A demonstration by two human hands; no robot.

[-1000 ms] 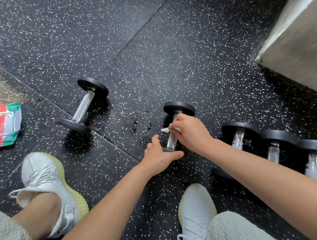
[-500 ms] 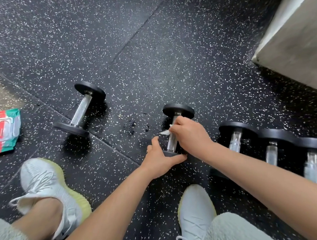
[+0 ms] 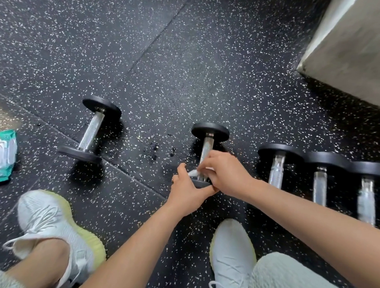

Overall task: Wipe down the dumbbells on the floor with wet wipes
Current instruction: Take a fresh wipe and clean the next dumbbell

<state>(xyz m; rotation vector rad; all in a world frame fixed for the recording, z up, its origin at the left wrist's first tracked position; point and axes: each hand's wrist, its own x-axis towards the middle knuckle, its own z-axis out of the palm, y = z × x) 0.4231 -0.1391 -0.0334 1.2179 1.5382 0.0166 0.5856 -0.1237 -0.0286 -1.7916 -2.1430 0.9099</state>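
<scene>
Sliding nearer along the bar since the earlier frame, the right hand (image 3: 227,173) has left the far end of the handle (image 3: 207,146) and now sits at its near end, just beside the left hand (image 3: 187,191). Its fingers are curled round the handle with the wet wipe (image 3: 193,172) bunched between them and the metal; a white corner of the wipe sticks out on the left. The left hand grips the near plate (image 3: 201,183) of the middle dumbbell (image 3: 210,131), with its thumb lying under the plate's edge and a finger raised at the plate's left side. This dumbbell lies on the speckled black floor (image 3: 188,67), running from near to far, with the bare upper part of the handle and the far plate in plain sight.

To the left, well apart, a lone dumbbell (image 3: 91,132) lies at a slight tilt. To the right, three dumbbells (image 3: 320,184) lie side by side in a row, plates touching. A red and green pack of wipes (image 3: 1,157) lies at the left edge. Two white shoes (image 3: 48,220) with pale yellow soles stand near, one on each side of the left forearm. A grey concrete block (image 3: 352,46) fills the far right corner.
</scene>
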